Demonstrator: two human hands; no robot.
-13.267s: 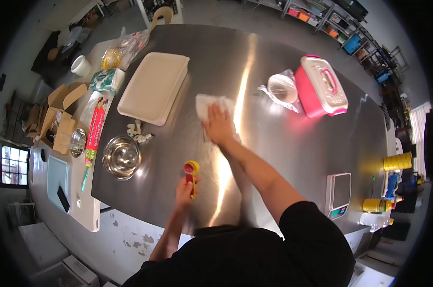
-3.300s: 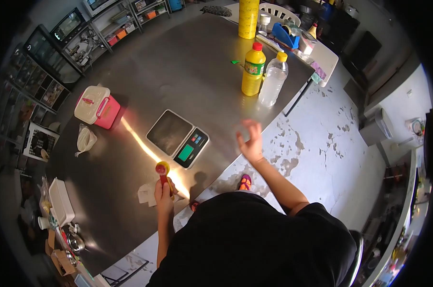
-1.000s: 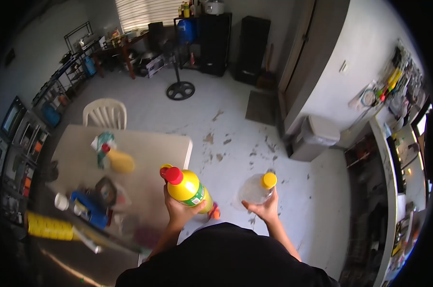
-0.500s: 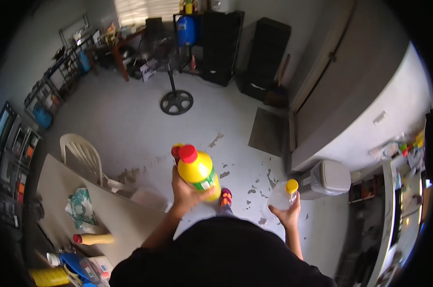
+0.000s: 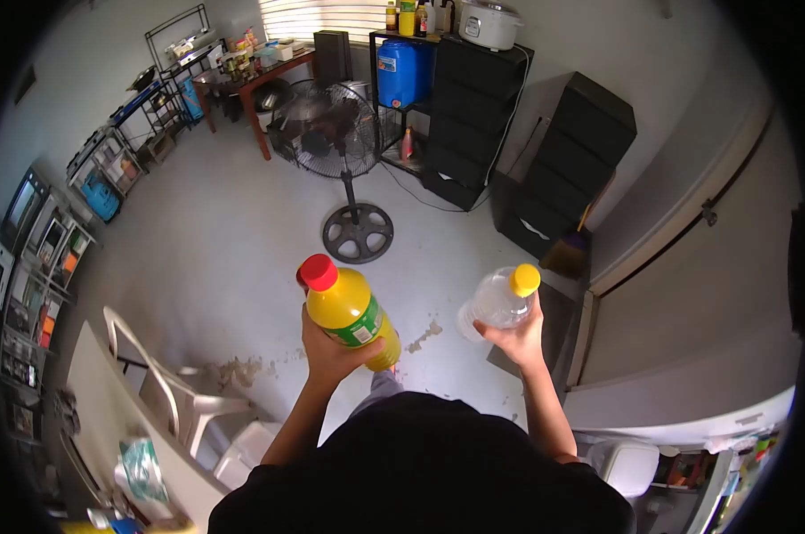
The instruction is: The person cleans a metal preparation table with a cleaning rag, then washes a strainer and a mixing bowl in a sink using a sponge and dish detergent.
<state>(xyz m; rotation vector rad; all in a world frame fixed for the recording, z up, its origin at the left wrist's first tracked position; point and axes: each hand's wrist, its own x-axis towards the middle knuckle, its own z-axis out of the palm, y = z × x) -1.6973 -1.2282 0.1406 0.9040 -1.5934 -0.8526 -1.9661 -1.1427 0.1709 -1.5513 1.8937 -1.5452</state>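
Note:
My left hand is closed around a yellow bottle with a red cap and a green label. Part of a second red item peeks out behind that cap; the rest of it is hidden. On the other side, my right hand grips a clear plastic bottle with a yellow cap, tilted up toward the right. Both bottles are held apart in front of my body, above the floor.
A black stand fan stands ahead. Behind it are a black drawer cabinet, a second drawer unit and a blue container. At left are a table and a plastic chair; a door is at right.
I have moved forward, so the fan and cabinets look closer and the table has slid toward the lower left. The clear bottle has risen in view; both hands keep their hold.

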